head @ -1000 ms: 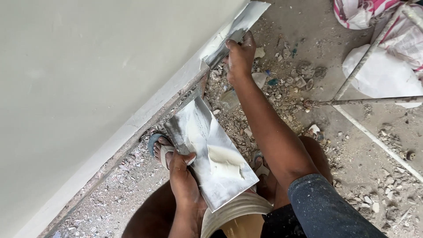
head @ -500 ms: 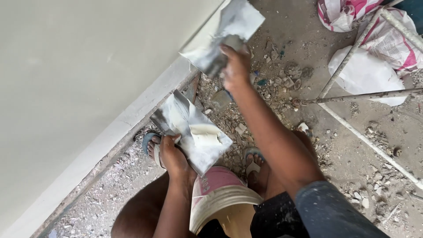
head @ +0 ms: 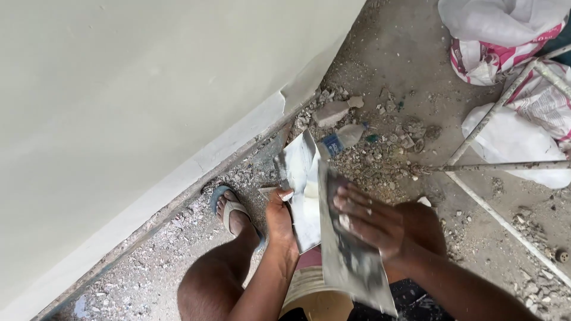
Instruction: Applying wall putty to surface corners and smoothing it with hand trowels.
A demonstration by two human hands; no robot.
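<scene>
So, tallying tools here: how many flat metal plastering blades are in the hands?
2: one blade held by the left hand, one blade under the right hand, edges meeting. Others may be hidden.

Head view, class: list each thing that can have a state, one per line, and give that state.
Left hand: gripping the putty-smeared plate.
Right hand: pressing the wide trowel blade against the plate.
Plastic bottle: lying on rubble.
Bucket: upright between the knees.

Single head-worn view, looking steeply down, close over the hands, wall (head: 131, 89) left, rubble-strewn floor (head: 416, 77) right
</scene>
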